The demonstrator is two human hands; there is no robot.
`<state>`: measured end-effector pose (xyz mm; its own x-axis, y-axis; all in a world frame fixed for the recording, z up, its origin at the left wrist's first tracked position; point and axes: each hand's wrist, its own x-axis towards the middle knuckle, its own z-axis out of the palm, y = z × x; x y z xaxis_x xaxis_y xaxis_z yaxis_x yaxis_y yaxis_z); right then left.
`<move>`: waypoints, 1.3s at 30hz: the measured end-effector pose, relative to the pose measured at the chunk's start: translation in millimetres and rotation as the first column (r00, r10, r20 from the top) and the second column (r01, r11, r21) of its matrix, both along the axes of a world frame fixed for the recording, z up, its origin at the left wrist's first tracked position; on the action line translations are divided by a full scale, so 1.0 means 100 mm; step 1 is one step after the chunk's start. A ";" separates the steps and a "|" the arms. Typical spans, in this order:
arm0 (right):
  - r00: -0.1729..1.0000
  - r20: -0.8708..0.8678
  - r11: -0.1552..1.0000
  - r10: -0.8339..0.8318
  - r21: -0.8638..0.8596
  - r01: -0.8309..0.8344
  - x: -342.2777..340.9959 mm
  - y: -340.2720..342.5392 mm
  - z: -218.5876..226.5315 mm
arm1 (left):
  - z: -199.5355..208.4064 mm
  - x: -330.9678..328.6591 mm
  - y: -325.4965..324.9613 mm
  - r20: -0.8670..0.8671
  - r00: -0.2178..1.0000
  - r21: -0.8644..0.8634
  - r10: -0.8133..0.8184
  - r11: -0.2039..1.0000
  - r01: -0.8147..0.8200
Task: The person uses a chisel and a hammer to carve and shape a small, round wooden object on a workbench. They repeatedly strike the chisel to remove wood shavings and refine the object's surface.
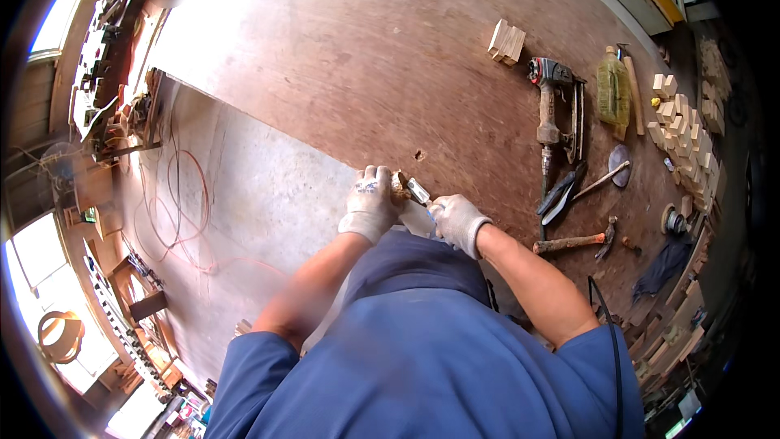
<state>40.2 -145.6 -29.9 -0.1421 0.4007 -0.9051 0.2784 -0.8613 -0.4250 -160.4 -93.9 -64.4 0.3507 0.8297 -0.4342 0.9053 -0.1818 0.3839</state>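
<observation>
My left hand [371, 202], in a white work glove, grips a small light wooden piece [399, 185] at the near edge of a large brown plywood bench [382, 57]. My right hand [457, 220], also gloved, holds a flat metal blade tool [418, 192] whose tip lies against that wooden piece. Both hands meet just above my blue-clothed chest. The tool's handle is hidden inside the right glove.
On the bench to the right lie a pneumatic nail gun [552, 110], a greenish plastic bottle [613, 88], a claw hammer [573, 241], a dark rag [662, 264] and several small wood blocks [682, 134]. A stack of blocks [506, 41] sits farther off. Red cable loops on the concrete floor [183, 203] at left.
</observation>
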 end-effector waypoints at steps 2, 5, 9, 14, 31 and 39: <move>0.999 0.012 0.999 -0.042 0.000 0.042 -0.06 -0.03 -0.02 | -0.02 0.00 0.03 0.010 1.000 -0.020 -0.003 1.000 0.003; 0.995 -0.002 0.992 -0.100 -0.080 0.099 -0.09 0.03 0.02 | -0.09 -0.04 0.03 0.055 0.998 -0.014 -0.012 1.000 0.013; 0.959 0.241 0.946 0.151 0.246 -0.210 -0.10 -0.19 -0.28 | -0.23 -0.07 0.01 0.083 0.995 0.057 -0.049 0.997 0.045; 0.896 0.381 0.780 0.230 0.478 -0.404 0.01 -0.24 -0.43 | -0.18 -0.05 0.03 0.071 0.996 0.060 -0.053 0.997 0.049; 0.997 0.054 0.972 0.057 0.226 -0.068 0.04 -0.12 -0.24 | -0.11 -0.08 0.04 0.082 0.996 0.184 0.020 0.982 -0.034; 0.995 -0.026 0.995 -0.100 -0.010 0.100 -0.11 0.05 -0.16 | -0.10 -0.10 0.12 0.056 0.996 0.221 -0.063 0.974 0.049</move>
<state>28.9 -140.8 -45.7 -0.1259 0.4065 -0.9049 0.1797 -0.8877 -0.4238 -170.5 -81.9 -74.7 0.4197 0.8806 -0.2201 0.8669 -0.3171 0.3846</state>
